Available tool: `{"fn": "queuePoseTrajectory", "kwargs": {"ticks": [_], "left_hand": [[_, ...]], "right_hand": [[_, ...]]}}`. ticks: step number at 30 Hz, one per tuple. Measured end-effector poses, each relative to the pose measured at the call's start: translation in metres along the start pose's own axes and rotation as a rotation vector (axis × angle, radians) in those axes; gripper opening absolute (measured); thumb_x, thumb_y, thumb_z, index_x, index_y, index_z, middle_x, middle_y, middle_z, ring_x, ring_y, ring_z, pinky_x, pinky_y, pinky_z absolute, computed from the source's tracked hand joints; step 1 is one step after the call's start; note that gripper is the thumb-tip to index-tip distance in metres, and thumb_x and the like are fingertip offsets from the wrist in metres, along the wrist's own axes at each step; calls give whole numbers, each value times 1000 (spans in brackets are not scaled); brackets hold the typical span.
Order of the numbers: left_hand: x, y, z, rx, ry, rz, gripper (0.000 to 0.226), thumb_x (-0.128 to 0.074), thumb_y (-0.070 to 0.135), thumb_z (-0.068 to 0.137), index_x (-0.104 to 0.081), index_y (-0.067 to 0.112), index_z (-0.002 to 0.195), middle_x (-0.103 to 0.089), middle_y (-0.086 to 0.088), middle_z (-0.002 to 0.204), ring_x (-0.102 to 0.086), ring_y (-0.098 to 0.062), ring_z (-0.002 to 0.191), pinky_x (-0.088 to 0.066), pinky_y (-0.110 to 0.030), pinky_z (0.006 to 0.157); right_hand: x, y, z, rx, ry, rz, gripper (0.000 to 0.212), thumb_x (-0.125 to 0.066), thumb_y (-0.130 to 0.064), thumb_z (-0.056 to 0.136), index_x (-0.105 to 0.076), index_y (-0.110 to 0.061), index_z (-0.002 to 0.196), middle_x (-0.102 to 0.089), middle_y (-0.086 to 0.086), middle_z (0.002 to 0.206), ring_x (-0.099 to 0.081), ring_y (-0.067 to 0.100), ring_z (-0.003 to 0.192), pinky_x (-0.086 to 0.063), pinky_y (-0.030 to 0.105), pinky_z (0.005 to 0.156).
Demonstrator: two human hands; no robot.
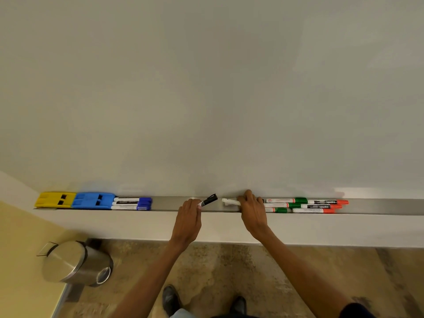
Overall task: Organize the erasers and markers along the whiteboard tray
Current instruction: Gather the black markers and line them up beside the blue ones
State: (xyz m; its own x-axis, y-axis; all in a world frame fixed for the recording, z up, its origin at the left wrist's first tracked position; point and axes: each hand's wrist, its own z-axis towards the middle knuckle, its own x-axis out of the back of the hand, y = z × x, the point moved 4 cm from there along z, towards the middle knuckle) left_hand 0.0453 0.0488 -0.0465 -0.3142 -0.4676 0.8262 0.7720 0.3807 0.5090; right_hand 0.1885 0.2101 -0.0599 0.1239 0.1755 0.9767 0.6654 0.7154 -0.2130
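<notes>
A grey metal tray [167, 204] runs along the foot of the whiteboard. At its left end lie a yellow eraser [55, 199] and a blue eraser [93, 200], side by side, with three blue-capped markers [132, 203] stacked next to them. My left hand [188, 220] holds a black-capped marker [208, 200] tilted up over the tray's middle. My right hand [252, 211] rests on white marker barrels [230, 201] lying in the tray. Green-capped markers [284, 204] and red-capped markers [320, 206] lie just right of that hand.
A steel pedal bin [76, 262] stands on the floor at lower left, beside a yellow wall [20, 249]. The whiteboard [206, 88] fills the upper view. My shoes [171, 299] are on the patterned floor below the tray.
</notes>
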Motion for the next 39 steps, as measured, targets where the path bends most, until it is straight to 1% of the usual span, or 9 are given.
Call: {"fn": "queuePoseTrajectory", "kwargs": {"ticks": [3, 6, 10, 12, 16, 21, 28, 34, 39], "left_hand": [[4, -11, -4, 19, 7, 12, 16, -38, 13, 101, -53, 17, 103, -57, 0, 92, -50, -14, 76, -48, -32, 70], [14, -25, -7, 35, 27, 21, 22, -32, 17, 102, -54, 15, 101, -57, -2, 90, -50, -15, 74, -48, -33, 68], [36, -49, -10, 104, 54, 31, 22, -35, 13, 101, -56, 7, 105, -60, -11, 91, -54, -21, 75, -52, -38, 67], [46, -61, -10, 143, 46, 32, 19, -41, 5, 100, -56, 3, 112, -60, -16, 98, -57, -26, 80, -55, -43, 70], [80, -95, -15, 205, 67, 34, 20, -41, 6, 100, -55, 8, 115, -60, -12, 102, -56, -21, 87, -55, -41, 76], [121, -134, -24, 222, 100, 26, 25, -41, 6, 100, -53, 10, 121, -57, -12, 117, -56, -24, 102, -52, -42, 89], [155, -189, -37, 299, 93, 77, 25, -42, 16, 101, -50, 14, 124, -53, -10, 124, -55, -21, 106, -51, -36, 89], [168, -215, -38, 274, 69, 163, 26, -47, 12, 98, -51, 18, 123, -54, -11, 121, -52, -21, 102, -42, -28, 85], [164, -213, -22, 184, 52, 165, 24, -52, 3, 95, -56, 12, 117, -58, -13, 110, -56, -25, 93, -51, -38, 76]], "right_hand": [[2, -7, -3, 39, 46, 44, 35, -62, 3, 83, -61, -11, 115, -55, 11, 116, -59, 28, 90, -49, 38, 83], [7, -24, -4, 37, 58, 127, 44, -70, 6, 76, -59, -11, 116, -53, 10, 118, -61, 27, 69, -58, 37, 63], [5, -64, 4, 104, 29, 147, 43, -63, 6, 81, -54, -14, 118, -50, 4, 121, -52, 22, 47, -50, 31, 42], [1, -83, 8, 143, 12, 137, 41, -59, 5, 84, -55, -15, 119, -53, 3, 120, -54, 24, 49, -50, 33, 44], [-7, -129, 19, 229, -13, 168, 39, -56, -1, 89, -54, -18, 124, -58, 3, 118, -60, 27, 58, -51, 34, 53], [-21, -176, 34, 271, -64, 180, 24, -53, -22, 97, -51, -19, 121, -66, 3, 109, -65, 26, 72, -46, 31, 60], [-44, -221, 50, 271, -131, 189, 26, -51, -23, 97, -56, -20, 123, -65, 5, 114, -65, 24, 88, -52, 32, 75], [-57, -230, 55, 217, -150, 191, 24, -51, -26, 97, -61, -24, 118, -65, 3, 107, -65, 23, 87, -47, 29, 70], [-63, -226, 55, 159, -154, 254, 21, -53, -27, 96, -68, -26, 111, -65, 2, 103, -65, 22, 80, -46, 28, 66]]}}
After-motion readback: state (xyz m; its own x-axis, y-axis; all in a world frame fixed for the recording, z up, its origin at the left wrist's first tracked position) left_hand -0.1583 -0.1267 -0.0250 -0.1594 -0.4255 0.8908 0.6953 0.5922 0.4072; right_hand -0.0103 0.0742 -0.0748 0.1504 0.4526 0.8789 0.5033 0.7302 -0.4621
